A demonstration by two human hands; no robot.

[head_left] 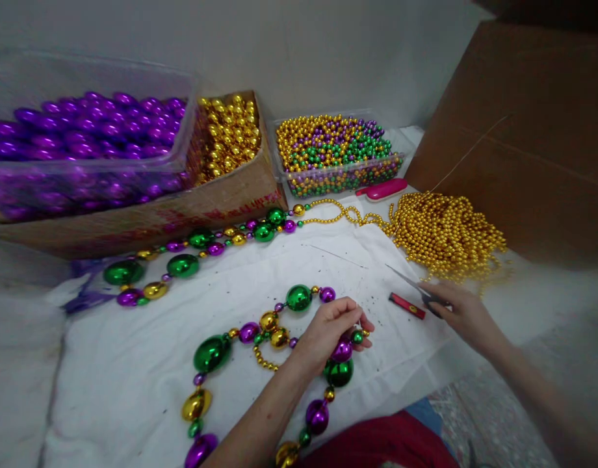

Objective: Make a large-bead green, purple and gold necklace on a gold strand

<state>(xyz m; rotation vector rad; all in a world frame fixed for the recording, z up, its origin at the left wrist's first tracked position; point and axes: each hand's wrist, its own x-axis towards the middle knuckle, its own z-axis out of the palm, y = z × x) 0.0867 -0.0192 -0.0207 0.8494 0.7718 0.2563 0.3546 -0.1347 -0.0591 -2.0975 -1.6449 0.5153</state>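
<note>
Crowding the necklace (211,353): scissors (407,280), lighter (407,305), gold strands (445,234)

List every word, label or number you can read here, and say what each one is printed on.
Cardboard box: red printing along its front edge, too blurred to read.
Small red object on the white cloth: a yellowish mark, too small to read.
No text shows on the bead necklace in the left hand or on the scissors in the right hand.
</note>
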